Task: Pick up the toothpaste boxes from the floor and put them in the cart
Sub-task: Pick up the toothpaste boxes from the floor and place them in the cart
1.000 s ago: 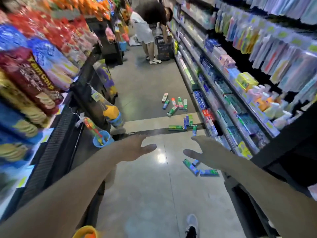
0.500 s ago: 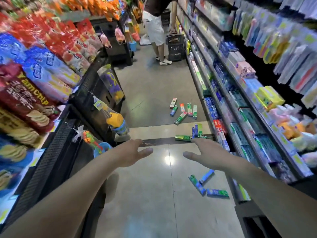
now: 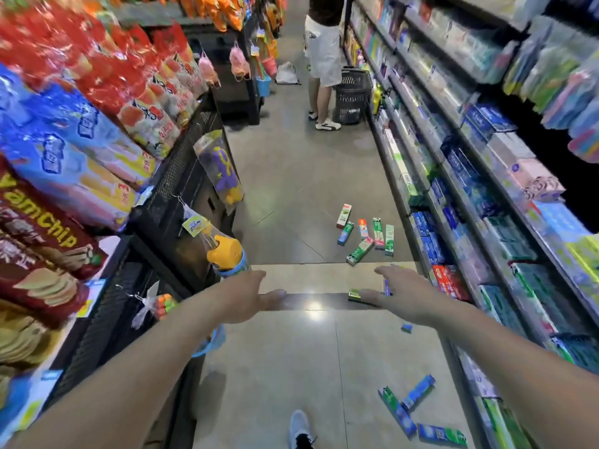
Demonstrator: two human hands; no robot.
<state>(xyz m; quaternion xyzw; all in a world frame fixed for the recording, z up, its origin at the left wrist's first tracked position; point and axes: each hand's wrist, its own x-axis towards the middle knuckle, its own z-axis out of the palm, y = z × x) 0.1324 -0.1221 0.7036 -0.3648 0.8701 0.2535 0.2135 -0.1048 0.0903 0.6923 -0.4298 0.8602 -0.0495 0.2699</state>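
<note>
Both hands, the left hand (image 3: 249,294) and right hand (image 3: 405,293), reached out empty with fingers spread over toothpaste boxes (image 3: 368,234) scattered on the floor (image 3: 291,189), boxes probably light, stiff cardboard, best pinched across their long sides.

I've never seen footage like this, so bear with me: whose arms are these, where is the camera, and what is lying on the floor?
The camera sits on a person's head, looking forward and down a shop aisle, so the two bare arms are the wearer's own. The left hand and right hand reach forward, open, holding nothing. Toothpaste boxes lie scattered on the floor: one group ahead, another near the right shelf. Another shopper stands farther off beside a dark basket. Snack bags fill the left shelves.
</note>
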